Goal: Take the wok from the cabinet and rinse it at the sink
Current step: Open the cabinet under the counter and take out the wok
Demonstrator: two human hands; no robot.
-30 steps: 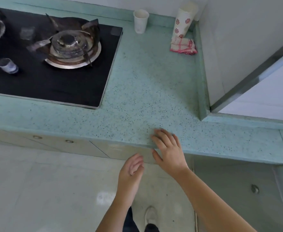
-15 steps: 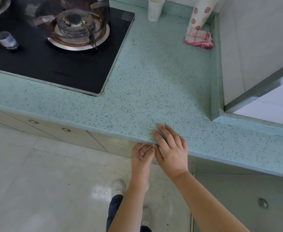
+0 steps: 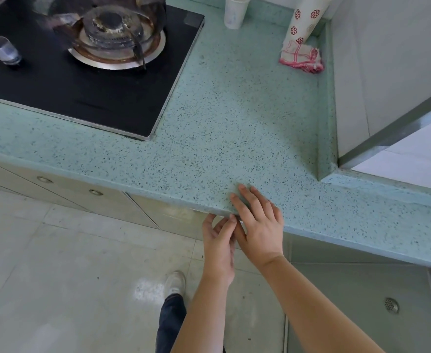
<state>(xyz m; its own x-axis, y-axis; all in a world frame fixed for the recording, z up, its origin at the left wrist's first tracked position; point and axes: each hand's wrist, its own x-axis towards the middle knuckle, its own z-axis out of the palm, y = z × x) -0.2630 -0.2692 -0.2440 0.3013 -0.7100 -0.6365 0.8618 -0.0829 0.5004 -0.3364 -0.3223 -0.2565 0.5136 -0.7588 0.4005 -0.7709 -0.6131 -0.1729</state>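
No wok and no sink are in view. Pale cabinet doors (image 3: 158,215) run below the green speckled countertop (image 3: 234,123). My right hand (image 3: 257,225) lies flat on the counter's front edge, fingers spread, holding nothing. My left hand (image 3: 218,245) is just under that edge, fingertips curled up against the top of a cabinet door beside my right thumb. Whether it grips the door's edge is hidden by the counter lip.
A black glass hob (image 3: 81,80) with a gas burner (image 3: 117,34) and a knob (image 3: 2,50) fills the left. A white paper cup (image 3: 234,12), a stack of patterned cups (image 3: 303,21) and a red-and-white cloth (image 3: 301,57) sit at the back. A floor drain (image 3: 391,305) lies at lower right.
My left hand rose from below the counter up to the cabinet door's top edge, beside my right hand. The view moved closer to the counter. My right hand stayed on the edge.
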